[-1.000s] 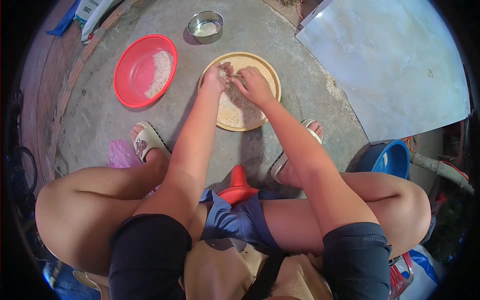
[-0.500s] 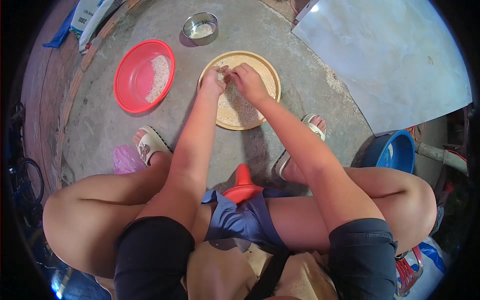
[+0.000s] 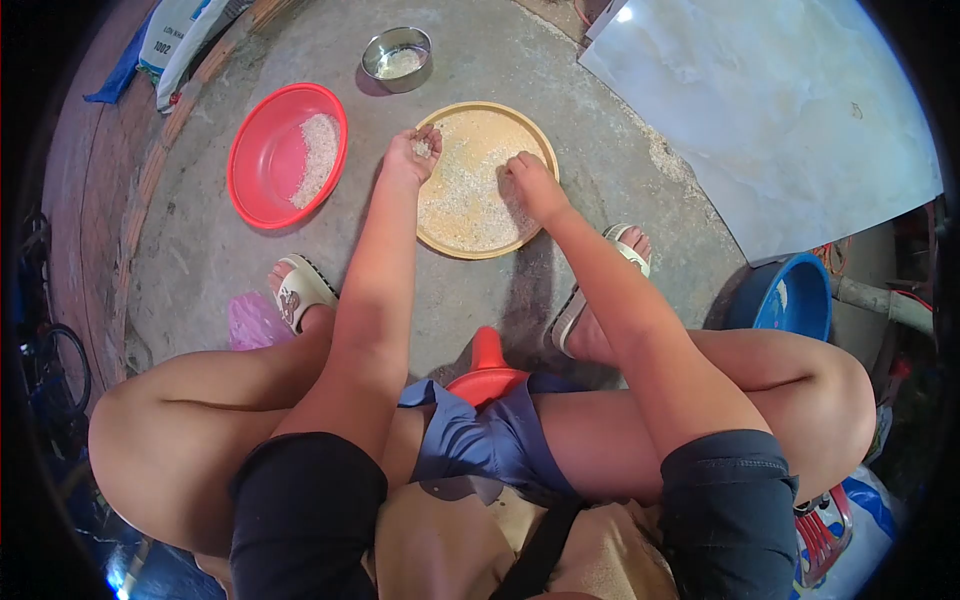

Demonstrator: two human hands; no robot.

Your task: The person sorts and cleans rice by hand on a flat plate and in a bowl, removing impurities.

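A round yellow tray (image 3: 485, 243) lies on the floor with white rice grains (image 3: 465, 195) spread over it. Over its left rim, my left hand (image 3: 408, 158) is turned palm up, fingers curled around a small heap of rice. My right hand (image 3: 537, 188) is above the tray's right side, its fingertips pinched together close to the grains. Whatever is between those fingertips is too small to make out.
Left of the tray is a red basin (image 3: 268, 160) partly filled with rice. A metal bowl (image 3: 398, 58) with some rice stands behind. A blue basin (image 3: 787, 300) is at the right, near a large pale marbled sheet (image 3: 770, 110). A pink plastic bag (image 3: 258, 320) lies by one sandal.
My hands were together over the tray and are now apart. The left has moved left to the rim with rice in its palm; the right has moved right and lower over the grains.
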